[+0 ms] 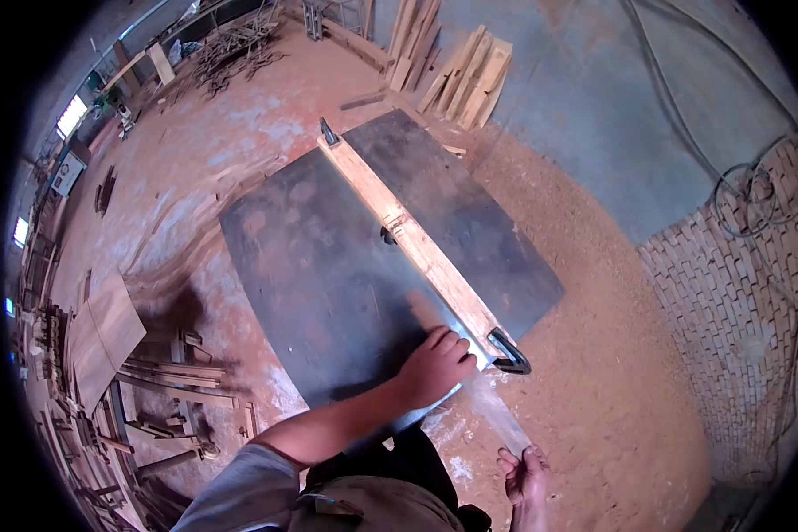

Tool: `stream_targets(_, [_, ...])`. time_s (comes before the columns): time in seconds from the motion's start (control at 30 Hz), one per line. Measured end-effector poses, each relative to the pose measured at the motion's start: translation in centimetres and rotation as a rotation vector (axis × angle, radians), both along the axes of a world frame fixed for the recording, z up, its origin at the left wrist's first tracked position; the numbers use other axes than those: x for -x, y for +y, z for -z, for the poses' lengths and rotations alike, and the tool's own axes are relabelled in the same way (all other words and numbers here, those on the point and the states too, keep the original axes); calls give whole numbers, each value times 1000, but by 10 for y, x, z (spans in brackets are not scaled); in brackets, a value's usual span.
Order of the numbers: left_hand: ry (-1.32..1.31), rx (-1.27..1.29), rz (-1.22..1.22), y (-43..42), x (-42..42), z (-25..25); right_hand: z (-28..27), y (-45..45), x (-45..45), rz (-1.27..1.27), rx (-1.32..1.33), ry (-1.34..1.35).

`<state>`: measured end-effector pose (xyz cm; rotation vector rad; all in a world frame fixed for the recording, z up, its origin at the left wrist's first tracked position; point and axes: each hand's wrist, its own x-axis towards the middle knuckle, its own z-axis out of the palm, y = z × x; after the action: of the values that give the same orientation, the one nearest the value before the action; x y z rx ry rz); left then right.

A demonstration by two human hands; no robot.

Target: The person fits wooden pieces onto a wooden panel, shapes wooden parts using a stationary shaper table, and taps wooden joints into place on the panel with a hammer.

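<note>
Our right hand (525, 474) grips the near end of a thin wooden strip (498, 415), thumb and fingers closed on it. Our left hand (434, 368) curls over the strip at the near edge of the dark worktop (310, 248); we cannot tell whether it grips or only presses. We judge the strip light and fairly stiff, apt to split if bent hard, and best held by its end and from above. It looks pale, narrow and slightly blurred, partly over the worktop and partly jutting off it towards us. Just beside it, a wooden bar (419, 250) crosses the worktop, with a near clamp (516, 348) and a far clamp (329, 133) at its ends. Farther out, we see boards (474, 78) leaning.
</note>
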<state>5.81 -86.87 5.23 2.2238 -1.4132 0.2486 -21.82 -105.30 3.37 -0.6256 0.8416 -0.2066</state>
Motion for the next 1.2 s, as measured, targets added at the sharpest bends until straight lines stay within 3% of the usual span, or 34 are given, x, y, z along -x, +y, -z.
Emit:
stream_targets(0.03, [62,-26,-68,-4,11,-2,-5,-1,4,69,12,87])
stream_targets(0.17, [911,65,-539,-14,47,4,-3,-6,-9,103,100,180])
stream_targets(0.23, [1122,108,-595,-10,41,18,8,-4,-36,54,140,132])
stream_targets(0.33, [950,84,-713,-24,11,30,6,7,-87,-19,101,102])
stream_targets(0.43, [934,-78,-846,-29,-17,32,14,11,-88,-156,518,290])
stream_targets(0.53, [941,-57,-851,-30,-16,35,-8,12,-70,-150,748,309])
stream_targets(0.67, [982,-42,-821,-32,-16,29,-32,28,-82,-115,350,94])
stream_targets(0.8, [941,-79,-837,-25,-31,34,-32,35,-96,-131,136,-90])
stream_targets(1.2, [876,-76,-930,20,-120,27,-5,80,-172,-140,-11,-320])
